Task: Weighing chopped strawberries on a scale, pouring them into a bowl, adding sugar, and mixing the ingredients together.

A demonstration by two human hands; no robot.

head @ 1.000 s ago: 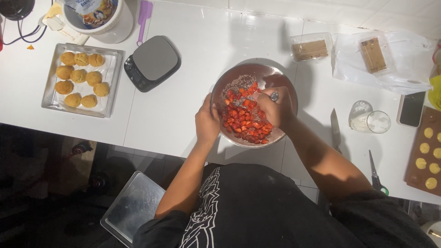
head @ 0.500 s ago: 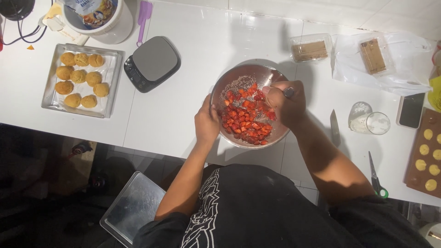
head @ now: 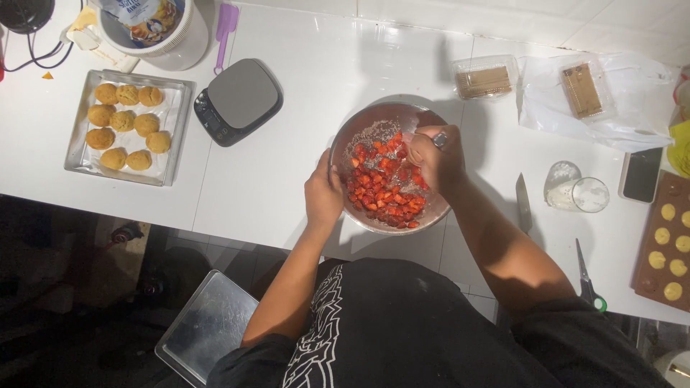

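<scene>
Two hands are on the metal bowl (head: 374,122) that sits near the front edge of the white counter (head: 302,187). My left hand (head: 323,197) is wrapped around the bowl's left rim. My right hand (head: 435,159) is curled into a fist over the right side, closed on a utensil whose metal end (head: 439,140) pokes out and points away from me; I cannot tell its full length. Chopped strawberries (head: 384,190) fill the bowl's near half. A baking tray of golden buns (head: 126,126) lies far left, with a black kitchen scale (head: 241,100) beside it. A knife (head: 523,205), a glass (head: 586,194) and scissors (head: 588,276) lie right. Dark floor (head: 72,287) shows below the counter.
</scene>
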